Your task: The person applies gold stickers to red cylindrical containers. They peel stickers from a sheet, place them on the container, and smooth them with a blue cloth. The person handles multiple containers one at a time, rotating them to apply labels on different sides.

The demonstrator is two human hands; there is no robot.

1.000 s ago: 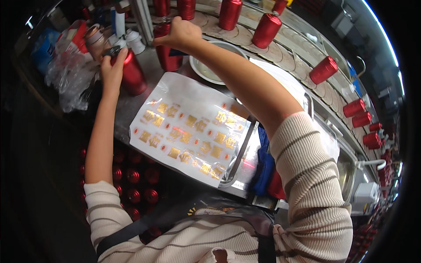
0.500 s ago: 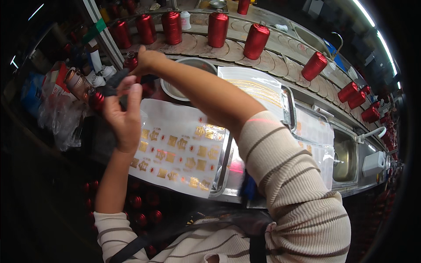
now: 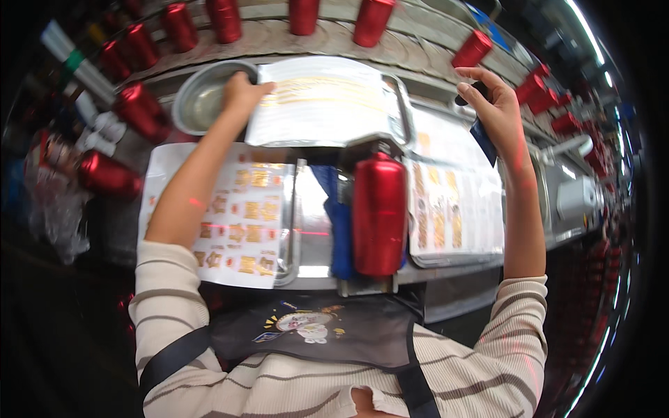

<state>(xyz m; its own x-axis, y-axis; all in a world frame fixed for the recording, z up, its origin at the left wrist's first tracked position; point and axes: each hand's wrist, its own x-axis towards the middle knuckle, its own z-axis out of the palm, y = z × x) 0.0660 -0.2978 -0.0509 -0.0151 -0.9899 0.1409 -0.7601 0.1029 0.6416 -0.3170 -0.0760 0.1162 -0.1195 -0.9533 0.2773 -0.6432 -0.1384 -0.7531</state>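
Observation:
My left hand point(image 3: 242, 94) is over the right side of a round metal bowl point(image 3: 198, 101), its thumb stretched out beside a white sheet with thin gold lines point(image 3: 324, 104). Its other fingers are partly hidden. My right hand point(image 3: 498, 108), raised at the right, is curled around a dark flat tool point(image 3: 483, 142) whose exact kind is unclear. Between my arms a shiny red metal bottle point(image 3: 380, 216) rests on a small holder, neck pointing away from me. A blue cloth point(image 3: 340, 247) lies beside it.
Gold-and-red decal sheets point(image 3: 237, 230) lie on a tray at the left, and another decal stack point(image 3: 453, 216) at the right. Two red bottles point(image 3: 108, 174) lie far left. More red bottles point(image 3: 375, 24) stand along the conveyor point(image 3: 334, 42) behind. A faucet point(image 3: 568, 148) and sink are at right.
My hands have parted: the left has moved to the bowl, the right far to the right with the dark tool. A red bottle now shows on the holder in the middle.

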